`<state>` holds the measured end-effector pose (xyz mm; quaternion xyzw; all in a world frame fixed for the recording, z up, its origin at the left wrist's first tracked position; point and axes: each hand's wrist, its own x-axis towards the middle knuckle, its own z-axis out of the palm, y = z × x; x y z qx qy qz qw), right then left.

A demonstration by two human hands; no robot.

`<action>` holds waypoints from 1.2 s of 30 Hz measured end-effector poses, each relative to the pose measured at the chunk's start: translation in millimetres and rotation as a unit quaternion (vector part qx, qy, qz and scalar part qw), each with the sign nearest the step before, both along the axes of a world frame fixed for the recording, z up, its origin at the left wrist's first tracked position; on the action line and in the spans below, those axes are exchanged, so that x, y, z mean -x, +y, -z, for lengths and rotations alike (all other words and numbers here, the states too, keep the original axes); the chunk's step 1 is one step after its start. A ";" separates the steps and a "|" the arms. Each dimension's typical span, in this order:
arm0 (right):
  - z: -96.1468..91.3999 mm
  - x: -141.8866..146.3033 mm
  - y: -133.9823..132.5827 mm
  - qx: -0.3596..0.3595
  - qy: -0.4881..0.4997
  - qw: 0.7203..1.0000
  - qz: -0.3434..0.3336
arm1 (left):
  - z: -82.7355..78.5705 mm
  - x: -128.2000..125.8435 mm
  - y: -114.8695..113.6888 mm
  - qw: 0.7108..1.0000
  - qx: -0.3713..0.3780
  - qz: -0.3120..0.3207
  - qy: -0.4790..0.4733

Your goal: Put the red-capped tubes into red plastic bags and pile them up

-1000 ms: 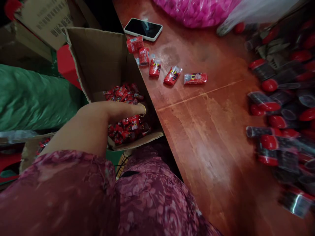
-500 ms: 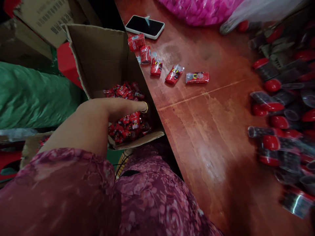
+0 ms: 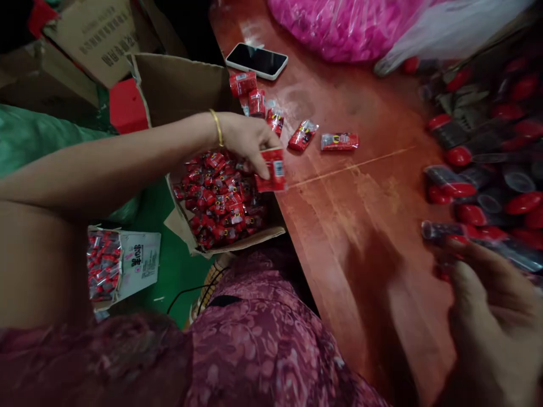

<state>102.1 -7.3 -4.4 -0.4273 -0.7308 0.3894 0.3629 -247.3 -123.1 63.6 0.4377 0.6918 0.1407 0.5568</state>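
My left hand [image 3: 248, 138], with a gold bracelet at its wrist, pinches a red wrapped packet [image 3: 275, 168] showing a barcode. It is over the table's edge, above an open cardboard box [image 3: 237, 244] full of similar red packets [image 3: 220, 203]. A row of several such packets [image 3: 303, 135] lies on the table just beyond. My right hand [image 3: 494, 316], somewhat blurred, is at the near side of a pile of clear tubes with red caps [image 3: 470, 215]. Its thumb and fingers close on a red-capped clear tube [image 3: 445, 265], partly hidden by the hand.
A phone [image 3: 257, 61] lies at the table's [image 3: 339, 226] far left edge. Bright pink pieces in a clear bag [image 3: 339, 28] rest at the back. On the green floor stands a smaller box [image 3: 138, 263] of red packets. A green sack [image 3: 46, 135] and more cartons [image 3: 102, 42] are at left.
My left hand has come up out of the box with a red packet and moved to the table's edge. My right hand has entered from the right and reached the red-capped tubes.
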 end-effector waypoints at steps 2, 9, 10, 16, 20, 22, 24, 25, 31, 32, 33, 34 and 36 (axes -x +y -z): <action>-0.6 14.1 -7.4 0.069 0.012 0.996 -0.059 | 7.6 -26.7 16.3 0.996 -0.056 -0.006 -0.065; 10.3 59.4 -20.9 0.230 0.100 0.952 -0.177 | 46.0 -88.5 65.1 0.972 -0.105 0.053 -0.204; 11.3 60.4 -20.6 0.237 0.101 0.949 -0.183 | 49.6 -92.8 68.4 0.972 -0.101 0.052 -0.206; 19.1 48.7 -13.0 0.269 0.087 0.950 -0.131 | 60.4 -110.6 76.3 0.986 -0.089 0.055 -0.133; 28.7 30.1 -1.1 0.281 0.055 0.956 -0.071 | 35.0 -92.8 68.7 0.991 -0.066 0.115 0.026; 33.9 17.6 4.8 0.259 0.026 0.964 -0.050 | 17.7 -74.4 58.6 0.980 -0.021 0.174 0.099; 38.8 4.8 9.4 0.226 -0.002 0.974 -0.033 | 7.8 -55.5 45.8 0.956 0.031 0.217 0.194; 40.8 -1.1 10.9 0.202 -0.019 0.979 -0.025 | 7.4 -47.0 38.9 0.942 0.055 0.229 0.239; 41.6 -26.8 15.2 -0.222 -0.218 0.950 0.009 | 49.0 -13.7 4.3 0.896 0.134 0.251 0.341; 41.3 -30.4 15.9 -0.293 -0.250 0.923 -0.014 | 57.0 -9.6 1.0 0.893 0.126 0.246 0.356; 41.6 -33.9 16.7 -0.347 -0.278 0.895 -0.040 | 64.0 -5.8 -1.5 0.889 0.112 0.237 0.375; 42.7 -37.3 17.4 -0.386 -0.300 0.870 -0.062 | 69.6 -2.7 -3.3 0.885 0.107 0.231 0.390; 47.0 -43.6 18.2 -0.428 -0.335 0.835 -0.092 | 76.3 0.5 -5.0 0.882 0.112 0.226 0.399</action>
